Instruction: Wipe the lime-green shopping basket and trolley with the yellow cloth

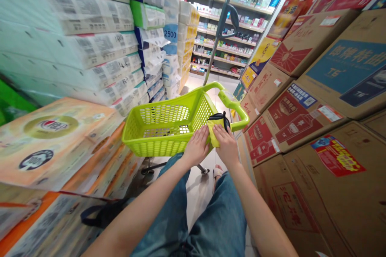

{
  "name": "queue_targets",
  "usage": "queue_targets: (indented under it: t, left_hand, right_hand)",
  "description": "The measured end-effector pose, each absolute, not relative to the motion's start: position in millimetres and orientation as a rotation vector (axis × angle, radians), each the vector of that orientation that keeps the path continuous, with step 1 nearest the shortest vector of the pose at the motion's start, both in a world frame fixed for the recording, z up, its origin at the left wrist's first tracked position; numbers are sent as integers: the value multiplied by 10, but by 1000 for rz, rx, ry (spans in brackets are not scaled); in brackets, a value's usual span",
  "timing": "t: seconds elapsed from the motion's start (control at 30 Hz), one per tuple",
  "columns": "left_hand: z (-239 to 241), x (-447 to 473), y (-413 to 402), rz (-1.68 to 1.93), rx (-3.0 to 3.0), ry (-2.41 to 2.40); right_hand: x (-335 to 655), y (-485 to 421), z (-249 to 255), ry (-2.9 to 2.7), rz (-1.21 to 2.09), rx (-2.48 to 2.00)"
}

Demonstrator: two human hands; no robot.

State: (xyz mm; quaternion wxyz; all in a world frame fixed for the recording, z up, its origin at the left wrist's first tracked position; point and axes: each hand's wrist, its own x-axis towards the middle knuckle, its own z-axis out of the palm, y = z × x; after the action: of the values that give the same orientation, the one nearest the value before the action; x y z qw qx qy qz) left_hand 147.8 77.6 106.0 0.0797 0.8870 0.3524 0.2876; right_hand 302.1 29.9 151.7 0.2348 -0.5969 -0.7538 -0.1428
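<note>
A small yellow fabric bundle (213, 137) with a black, strap-like trim (221, 116) lies at the near side of a lime-green shopping cart (159, 144), close to its handle. My right hand (226, 144) grips the bundle from the right, fingers across its top and thumb hidden. From the left, my left hand (196, 146) lies with straight fingers over the cart's rim, fingertips touching the yellow fabric. The cart's perforated basket stands crosswise in front of my knees. Its handle (241, 114) curves round on the right.
Tall stacks of wrapped paper packs (105, 44) and an orange carton (60, 136) line the left. Brown cartons (325, 176) are piled along the right. A grey pole (218, 28) rises behind the cart, before stocked shelves (223, 48). A dark strap (93, 215) lies lower left.
</note>
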Motion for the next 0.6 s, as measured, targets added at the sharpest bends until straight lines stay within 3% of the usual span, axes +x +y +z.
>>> queue_targets:
  t: [0.23,0.6]
  left_hand:
    - [1035,1500,770,888,2674,1062]
    - [1032,1475,795,874,2656,1032]
  right_hand:
    - [3940,257,1802,-1775,-545,-1769]
    - [2878,292,1453,-1999,-446,-1628]
